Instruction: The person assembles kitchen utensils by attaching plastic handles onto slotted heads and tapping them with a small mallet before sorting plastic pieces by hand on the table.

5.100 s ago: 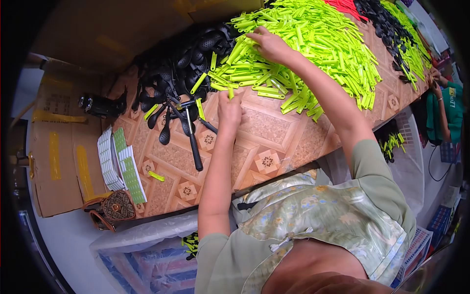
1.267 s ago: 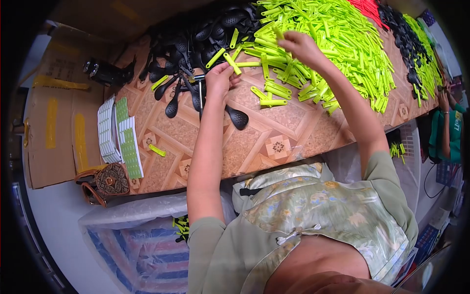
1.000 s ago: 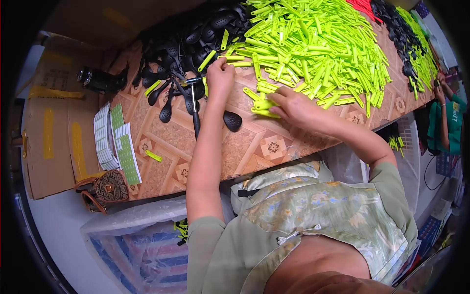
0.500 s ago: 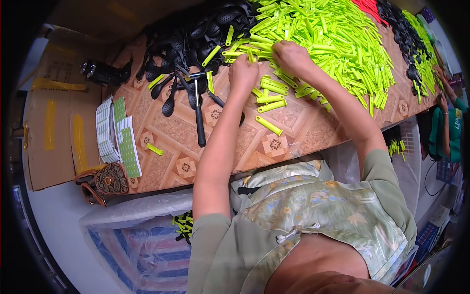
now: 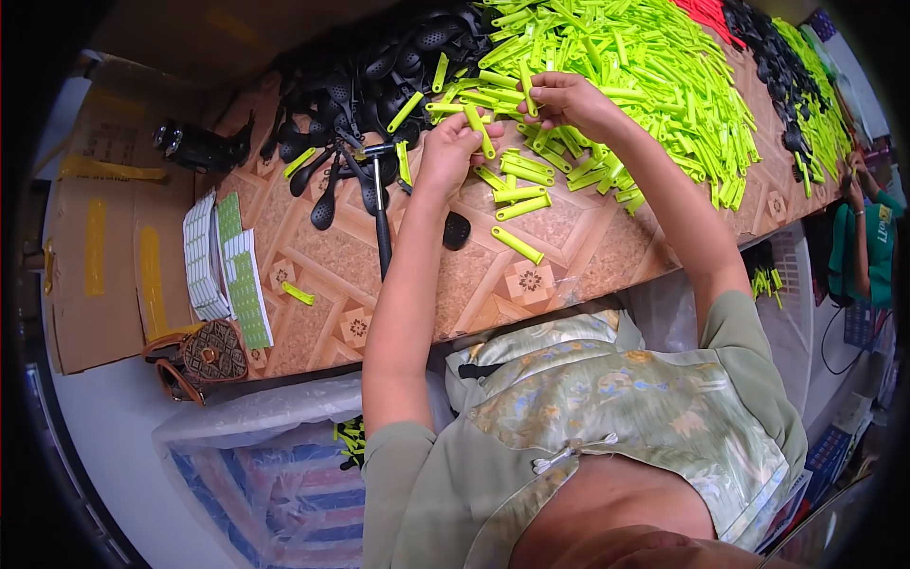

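Note:
My left hand (image 5: 451, 155) is closed on a lime-green plastic handle (image 5: 481, 133), which sticks up from its fingers. Another green handle (image 5: 527, 85) stands upright in the fingertips of my right hand (image 5: 572, 101), at the edge of a large heap of green handles (image 5: 645, 104). Several loose handles (image 5: 521, 194) lie on the table just below my hands. A black utensil head (image 5: 457, 230) shows beside my left forearm, the rest of it hidden. Left of that forearm lies a hammer (image 5: 383, 223) with a black grip.
Black slotted spoons and ladles (image 5: 332, 95) are piled at the back left of the table (image 5: 417, 294). Printed sheets (image 5: 227, 266), a brown patterned bag (image 5: 210, 353) and a cardboard box (image 5: 104, 228) are at the left. Another person's arm (image 5: 861, 218) reaches in at far right.
Both hands have lifted slightly off the pile's edge, each now showing a green handle. My left hand has shifted left, and the black utensil head beside the forearm has come into view.

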`<state>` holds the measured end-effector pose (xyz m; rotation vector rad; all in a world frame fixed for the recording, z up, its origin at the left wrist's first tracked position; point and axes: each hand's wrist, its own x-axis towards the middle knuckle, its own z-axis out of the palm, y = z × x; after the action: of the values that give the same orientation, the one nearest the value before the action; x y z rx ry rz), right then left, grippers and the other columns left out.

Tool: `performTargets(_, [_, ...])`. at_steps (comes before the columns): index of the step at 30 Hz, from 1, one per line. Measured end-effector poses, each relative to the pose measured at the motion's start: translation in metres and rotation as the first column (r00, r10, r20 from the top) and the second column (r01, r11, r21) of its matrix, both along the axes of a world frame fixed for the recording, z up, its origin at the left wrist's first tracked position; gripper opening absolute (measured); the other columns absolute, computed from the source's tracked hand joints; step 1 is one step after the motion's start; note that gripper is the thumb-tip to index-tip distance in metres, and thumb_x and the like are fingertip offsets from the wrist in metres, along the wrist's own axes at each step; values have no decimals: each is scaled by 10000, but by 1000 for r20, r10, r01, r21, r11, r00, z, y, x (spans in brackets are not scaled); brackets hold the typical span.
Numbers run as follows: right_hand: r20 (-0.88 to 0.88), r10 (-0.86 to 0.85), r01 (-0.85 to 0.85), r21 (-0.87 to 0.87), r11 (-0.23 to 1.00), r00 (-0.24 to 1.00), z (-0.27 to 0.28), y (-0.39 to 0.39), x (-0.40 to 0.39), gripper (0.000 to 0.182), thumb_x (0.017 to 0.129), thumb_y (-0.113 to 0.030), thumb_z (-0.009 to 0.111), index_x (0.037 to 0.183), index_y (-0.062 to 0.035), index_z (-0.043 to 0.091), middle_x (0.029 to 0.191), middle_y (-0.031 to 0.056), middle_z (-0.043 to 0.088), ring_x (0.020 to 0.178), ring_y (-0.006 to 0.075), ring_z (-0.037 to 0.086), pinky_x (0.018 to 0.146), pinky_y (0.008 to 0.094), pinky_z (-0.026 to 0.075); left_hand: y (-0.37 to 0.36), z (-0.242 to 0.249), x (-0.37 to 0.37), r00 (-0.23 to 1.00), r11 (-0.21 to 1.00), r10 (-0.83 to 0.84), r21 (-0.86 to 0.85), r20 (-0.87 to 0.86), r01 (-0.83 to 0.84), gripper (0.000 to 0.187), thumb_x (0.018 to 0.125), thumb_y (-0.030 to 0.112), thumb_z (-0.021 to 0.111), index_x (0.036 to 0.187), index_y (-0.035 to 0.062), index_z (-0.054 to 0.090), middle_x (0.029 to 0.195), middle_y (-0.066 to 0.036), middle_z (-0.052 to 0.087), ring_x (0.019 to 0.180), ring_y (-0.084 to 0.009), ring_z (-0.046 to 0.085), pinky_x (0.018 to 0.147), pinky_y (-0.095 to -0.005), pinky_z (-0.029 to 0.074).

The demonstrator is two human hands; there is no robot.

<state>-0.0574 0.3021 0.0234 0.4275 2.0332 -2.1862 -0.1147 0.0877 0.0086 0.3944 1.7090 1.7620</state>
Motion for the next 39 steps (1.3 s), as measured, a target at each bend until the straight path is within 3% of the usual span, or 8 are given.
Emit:
performTargets(9, [69,118,-135,362,922,991,7,0,33,191,925,-226,528,1020,-63,552,888,7,629,714,71,592,573,218,426,-20,0,-1,989,980,149,-136,2,-147,298,859,112,608,1138,9,578,878,-34,664,675,-49,569,553,-174,462])
performTargets(14, [76,3,6,-120,993,997,4,-33,30,214,920,-279,538,984,-75,543,826,5,593,683,87,552,578,227,430,20,9,31,997,993,14,-115,-75,-22,243,848,121,627,1053,-9,615,776,-21,615,656,-69,577,547,-207,472])
performTargets(17, [46,-36,36,3,999,998,-3,-36,25,299,898,-257,556,1080,-22,519,854,71,600,647,147,561,587,246,467,32,11,47,774,968,-121,-245,-621,-45,308,850,80,583,1134,-40,581,847,-74,652,742,-118,634,655,-240,505])
performTargets(20, [8,-8,7,81,997,1000,-9,-9,26,261,885,-259,577,1019,-38,542,816,58,600,667,144,552,585,244,443,35,20,42,981,994,-108,-23,-162,106,357,843,75,567,1188,-16,564,905,-110,658,778,-147,649,693,-264,511])
performTargets(22, [-22,-155,156,187,970,988,3,0,27,225,900,-300,571,935,-78,562,784,16,594,660,81,527,556,240,405,34,8,15,606,935,-130,-300,-785,-188,354,823,110,613,1162,13,592,1023,-138,616,815,-272,650,729,-340,521])
performTargets(26, [-138,-233,236,850,472,963,26,72,30,318,852,-296,599,1035,-39,562,822,97,630,729,219,591,682,332,474,33,-15,-35,104,913,-236,-257,-966,-316,202,776,94,586,957,16,628,939,-122,584,883,-296,591,752,-396,482])
performTargets(33, [-323,-290,253,933,-255,901,19,98,36,355,840,-256,593,1114,-31,579,1040,199,593,1042,327,546,889,411,447,49,-33,-57,-185,895,-363,-287,-913,-341,29,712,88,552,719,83,579,785,-76,550,780,-251,574,656,-374,452])
performTargets(39, [-400,272,328,904,273,875,-8,13,12,259,830,-155,622,1067,-54,594,997,146,595,961,320,567,814,385,477,51,-14,-69,1,955,61,58,-998,-292,70,742,26,574,789,49,620,789,-110,596,736,-292,601,652,-372,486])
